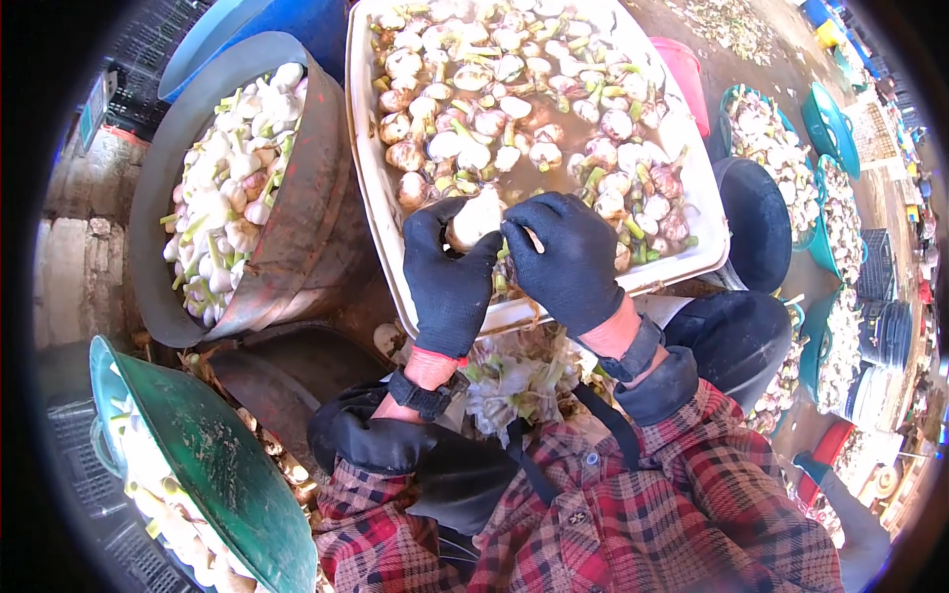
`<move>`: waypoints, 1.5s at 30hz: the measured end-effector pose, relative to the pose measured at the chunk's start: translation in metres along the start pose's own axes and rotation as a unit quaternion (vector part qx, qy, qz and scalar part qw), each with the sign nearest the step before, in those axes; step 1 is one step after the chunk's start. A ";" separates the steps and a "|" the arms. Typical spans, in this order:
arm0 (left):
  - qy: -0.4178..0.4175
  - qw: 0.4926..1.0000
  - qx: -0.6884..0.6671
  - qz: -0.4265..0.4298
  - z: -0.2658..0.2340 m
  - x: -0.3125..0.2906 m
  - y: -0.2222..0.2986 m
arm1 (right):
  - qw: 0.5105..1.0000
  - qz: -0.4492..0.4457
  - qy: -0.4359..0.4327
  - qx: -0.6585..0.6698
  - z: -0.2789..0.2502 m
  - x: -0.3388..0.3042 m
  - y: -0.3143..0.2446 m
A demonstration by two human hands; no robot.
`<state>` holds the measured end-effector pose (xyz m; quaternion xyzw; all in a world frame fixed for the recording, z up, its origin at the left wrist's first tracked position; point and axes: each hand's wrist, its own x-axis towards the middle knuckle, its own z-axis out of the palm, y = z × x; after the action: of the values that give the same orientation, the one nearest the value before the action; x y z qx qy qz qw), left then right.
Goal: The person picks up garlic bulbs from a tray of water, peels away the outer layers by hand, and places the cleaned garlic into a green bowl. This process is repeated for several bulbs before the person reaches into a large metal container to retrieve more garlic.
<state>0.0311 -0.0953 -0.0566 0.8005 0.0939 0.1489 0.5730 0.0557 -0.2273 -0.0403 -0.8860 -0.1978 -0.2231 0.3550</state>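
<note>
Both hands in black gloves: left hand (450, 277) grips a garlic bulb (474, 219) just over the near rim of the white tub (374, 188), right hand (570, 259) closed w/ fingers pinching at its skin. Bulb's held over the murky water, prob. so peelings drop there; metal basin (297, 212) of pale, clean-looking bulbs sits close on the left.

Both gloved hands, left (448, 277) and right (570, 259), fingers curled, close together

At frame centre, both hands, left hand (447, 282) and right hand (570, 259), meet around a garlic bulb (474, 219) over the tub (381, 198)'s near rim. A metal basin (297, 217) of garlic sits left; a tilted bowl (213, 474) lower left.
</note>
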 end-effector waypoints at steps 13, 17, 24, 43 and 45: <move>-0.175 0.976 -0.123 -0.053 -0.020 0.006 0.004 | 0.974 0.183 -0.028 0.132 -0.011 -0.007 0.040; -0.213 0.950 -0.220 -0.063 -0.027 0.009 0.011 | 0.965 0.229 -0.058 0.111 -0.016 -0.015 0.066; -0.124 0.969 -0.196 -0.085 -0.011 0.003 0.003 | 0.972 0.113 -0.034 0.205 -0.027 -0.002 0.006; -0.259 0.845 -0.427 -0.192 -0.028 0.004 0.013 | 0.967 0.119 -0.060 0.218 -0.045 -0.005 0.033; -0.267 0.840 -0.425 -0.204 -0.025 0.003 0.011 | 0.968 0.091 -0.074 0.221 -0.042 -0.002 0.020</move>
<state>0.0255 -0.0754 -0.0384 0.4496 0.0259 -0.1661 0.8773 0.0531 -0.2714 -0.0250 -0.8142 -0.1865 -0.0743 0.5448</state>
